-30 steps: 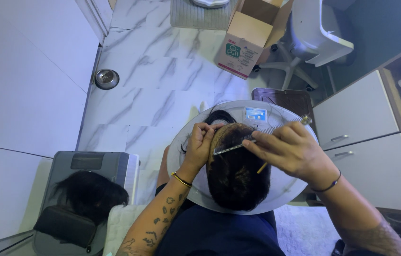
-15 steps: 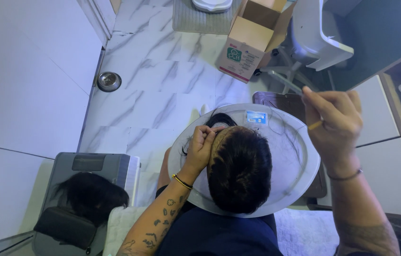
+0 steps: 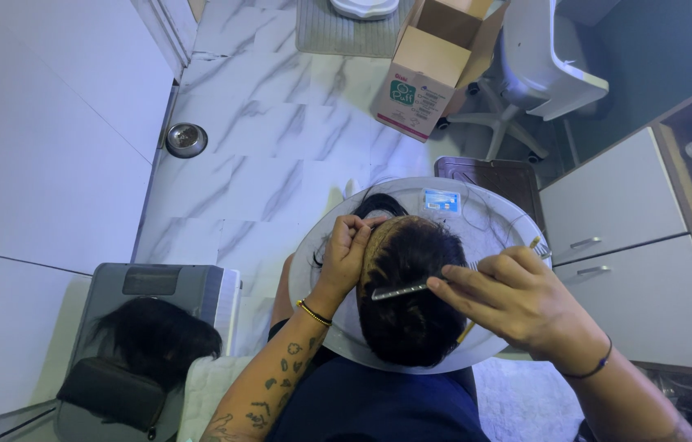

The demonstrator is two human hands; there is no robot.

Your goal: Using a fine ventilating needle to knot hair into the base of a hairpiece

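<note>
Right hand (image 3: 518, 307) half-hides comb (image 3: 402, 290) over wig (image 3: 407, 295).

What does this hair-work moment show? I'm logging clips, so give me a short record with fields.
setting: marble-look floor, white cabinet drawers
left hand: fingers pinch dark hair at the front of the head
right hand: holds a metal comb laid across the hair
dark hair: on a head over a round white tray
nearby: cardboard box, white chair, loose dark hairpiece on a grey case
</note>
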